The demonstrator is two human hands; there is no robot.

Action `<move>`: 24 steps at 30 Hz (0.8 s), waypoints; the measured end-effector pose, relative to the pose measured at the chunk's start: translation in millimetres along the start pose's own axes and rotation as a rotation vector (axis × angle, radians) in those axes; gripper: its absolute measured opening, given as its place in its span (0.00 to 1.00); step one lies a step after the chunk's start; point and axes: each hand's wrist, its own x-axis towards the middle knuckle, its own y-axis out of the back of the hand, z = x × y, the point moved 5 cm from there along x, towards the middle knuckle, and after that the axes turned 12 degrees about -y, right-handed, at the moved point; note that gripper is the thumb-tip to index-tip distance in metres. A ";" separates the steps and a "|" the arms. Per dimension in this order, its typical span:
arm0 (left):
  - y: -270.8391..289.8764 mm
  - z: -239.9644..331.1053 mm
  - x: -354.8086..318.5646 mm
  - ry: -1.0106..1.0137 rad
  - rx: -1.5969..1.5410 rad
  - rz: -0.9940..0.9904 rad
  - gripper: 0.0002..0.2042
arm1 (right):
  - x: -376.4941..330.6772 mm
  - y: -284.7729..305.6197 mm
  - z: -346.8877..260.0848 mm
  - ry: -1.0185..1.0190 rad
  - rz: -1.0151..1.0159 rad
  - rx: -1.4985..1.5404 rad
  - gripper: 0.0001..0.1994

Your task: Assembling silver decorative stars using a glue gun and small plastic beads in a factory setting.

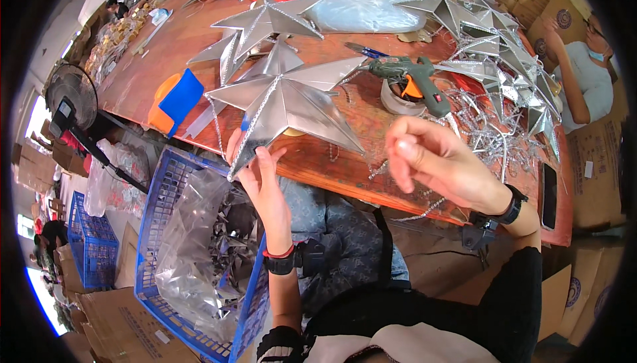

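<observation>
A: Left hand (260,176)?
B: Fingers pinched on the lower point of a silver star (286,101), which lies on the table (345,164) edge at 12 o'clock from the hand.
A: Right hand (434,164)?
B: Raised, fingers loosely curled, holding nothing I can make out (blurred). Glue gun (408,79) lies at 12 o'clock from it, unheld.
A: Progress?
B: Judged midway: finished-looking stars (269,21) are piled further back; bead trim (488,141) is heaped at 2 o'clock, and foil pieces wait in the basket (156,217).
</observation>
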 end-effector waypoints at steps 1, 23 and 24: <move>0.8 -0.9 0.6 0.001 0.008 0.007 0.21 | -2.2 4.5 -5.1 0.036 0.035 -0.066 0.12; 16.6 -11.0 33.7 0.201 -0.152 -0.018 0.23 | 25.1 155.8 -4.9 0.003 0.650 -0.948 0.24; 17.8 -10.2 32.5 0.218 -0.140 -0.001 0.22 | 26.6 157.3 -4.9 -0.062 0.632 -0.886 0.23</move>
